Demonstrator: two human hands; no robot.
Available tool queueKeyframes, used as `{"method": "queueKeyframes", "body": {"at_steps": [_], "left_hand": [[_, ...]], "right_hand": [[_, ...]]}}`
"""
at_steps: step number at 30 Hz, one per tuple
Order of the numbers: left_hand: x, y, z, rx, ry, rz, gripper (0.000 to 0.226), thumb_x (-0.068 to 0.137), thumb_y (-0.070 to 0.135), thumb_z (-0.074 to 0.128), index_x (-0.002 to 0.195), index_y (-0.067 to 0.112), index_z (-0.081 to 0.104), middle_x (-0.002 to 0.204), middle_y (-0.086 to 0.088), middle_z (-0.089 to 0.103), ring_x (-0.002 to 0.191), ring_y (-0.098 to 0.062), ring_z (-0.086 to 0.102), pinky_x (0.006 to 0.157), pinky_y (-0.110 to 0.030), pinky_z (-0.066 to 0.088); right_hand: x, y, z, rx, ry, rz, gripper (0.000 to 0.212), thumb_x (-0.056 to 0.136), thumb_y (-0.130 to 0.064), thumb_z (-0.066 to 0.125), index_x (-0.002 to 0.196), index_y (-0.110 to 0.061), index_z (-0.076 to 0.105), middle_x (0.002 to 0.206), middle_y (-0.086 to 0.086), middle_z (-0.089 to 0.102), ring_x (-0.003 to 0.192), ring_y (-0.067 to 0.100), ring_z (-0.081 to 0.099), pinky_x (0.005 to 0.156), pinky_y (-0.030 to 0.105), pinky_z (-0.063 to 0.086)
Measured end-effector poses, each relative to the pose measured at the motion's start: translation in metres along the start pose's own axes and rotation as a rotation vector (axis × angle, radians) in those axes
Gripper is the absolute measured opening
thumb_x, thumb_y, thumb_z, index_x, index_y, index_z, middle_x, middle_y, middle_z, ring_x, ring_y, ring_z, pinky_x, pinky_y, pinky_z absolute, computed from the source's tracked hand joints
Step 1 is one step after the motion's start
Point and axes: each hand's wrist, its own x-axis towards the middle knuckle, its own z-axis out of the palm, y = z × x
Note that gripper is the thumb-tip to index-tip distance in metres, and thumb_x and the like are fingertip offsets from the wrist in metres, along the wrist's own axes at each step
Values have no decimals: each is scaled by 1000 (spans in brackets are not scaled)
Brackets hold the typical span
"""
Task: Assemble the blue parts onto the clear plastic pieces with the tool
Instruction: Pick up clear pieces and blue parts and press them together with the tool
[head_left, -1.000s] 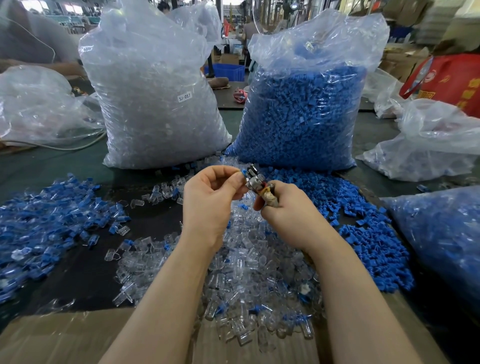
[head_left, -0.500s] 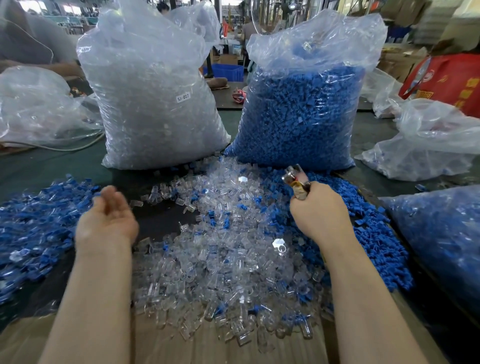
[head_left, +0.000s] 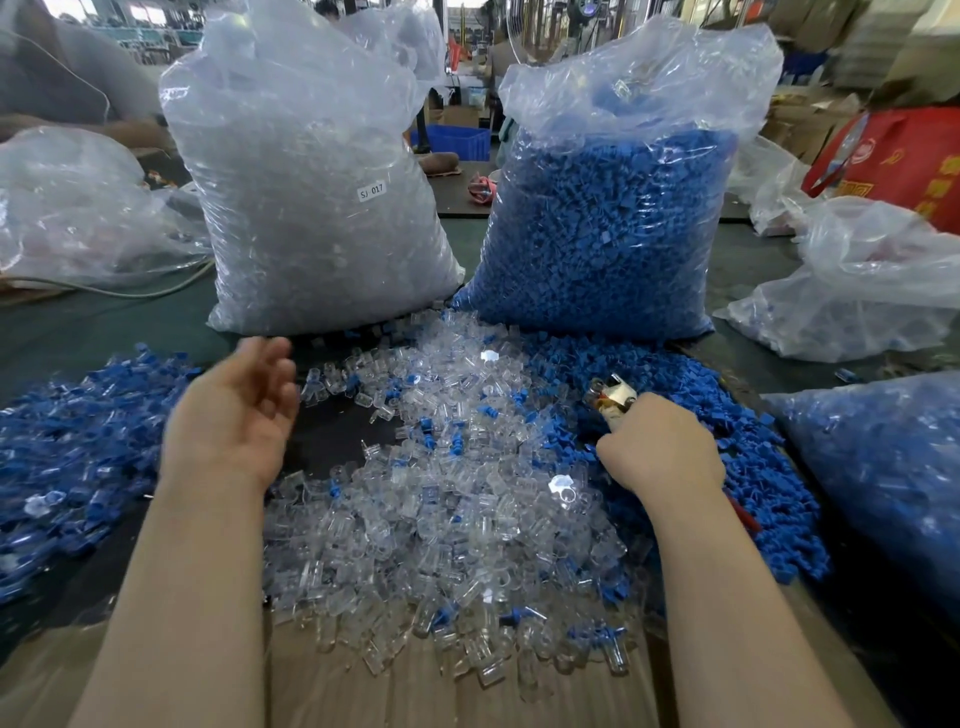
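A heap of clear plastic pieces (head_left: 457, 499) covers the middle of the table, with a few blue parts mixed in. Loose blue parts (head_left: 737, 467) lie in a heap to its right. My right hand (head_left: 660, 452) grips a small metal tool (head_left: 610, 397), whose tip points up and away over the edge of the blue heap. My left hand (head_left: 236, 415) hovers at the left edge of the clear heap, fingers relaxed and holding nothing. A pile of assembled blue-and-clear pieces (head_left: 78, 452) lies at the far left.
Two tall plastic bags stand behind the heaps: one of clear pieces (head_left: 311, 197), one of blue parts (head_left: 608, 208). More bags lie at the left (head_left: 78, 208) and right (head_left: 878, 291), and a bag of blue pieces (head_left: 893, 467) at the near right. Cardboard (head_left: 441, 696) lies at the near edge.
My hands parted from the middle. The left swung out over the assembled pile, then came back toward the clear heap. The right hand moved right and down with the tool to the blue heap.
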Motion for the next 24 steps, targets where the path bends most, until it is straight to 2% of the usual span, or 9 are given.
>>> {"method": "queueKeyframes", "body": {"at_steps": [1,3,6,9,11,16,20,24], "left_hand": [[-6,-4,9,241,-38,16,6,95,19,61,97,18,67,80,8,75,67,-3,66,58,-16,53],[-15,-16,23,694,-170,87,8,92,17,65,97,22,68,88,7,74,79,-7,66,65,-21,52],[-23,-36,33,1129,-344,132,10,90,18,67,96,27,66,95,9,68,88,-6,62,68,-19,43],[-23,-50,37,1584,-341,214,8,91,25,66,91,30,60,100,6,65,91,-14,62,78,-30,51],[-21,-54,37,1679,-319,231,9,92,26,64,98,26,58,104,3,62,96,-18,60,85,-32,51],[-18,-52,34,1662,-335,220,16,92,24,66,106,22,60,101,4,60,94,-16,58,83,-31,49],[-18,-48,34,1682,-345,187,11,92,18,66,96,23,57,96,6,58,89,-14,57,79,-29,49],[-20,-48,36,1720,-350,228,13,90,12,61,88,24,58,93,6,60,85,-15,59,77,-31,53]], "right_hand": [[-1,-1,1,-9,-6,-12,20,84,-21,63,75,-12,48,73,6,52,62,23,49,52,29,35],[-2,-3,1,-20,-7,-37,20,82,-18,64,70,-13,49,70,7,54,60,23,50,50,28,33],[-3,-5,0,-30,-7,-67,19,82,-18,63,70,-13,49,70,7,54,60,22,50,48,28,31],[-1,-5,-1,-48,-29,-87,20,83,-18,63,71,-14,47,72,6,53,61,22,49,48,28,30],[-1,-5,-2,-58,-36,-96,20,83,-17,63,72,-15,46,73,5,52,62,21,48,49,29,32],[-2,-6,1,-57,-42,-89,20,84,-18,63,71,-14,47,71,5,53,61,21,49,48,28,31],[-2,-7,1,-58,-22,-90,20,84,-18,62,71,-14,47,70,5,53,60,21,49,48,28,30],[-2,-9,1,-18,27,-94,23,86,-20,61,73,-17,41,72,4,50,61,19,45,50,29,30]]}}
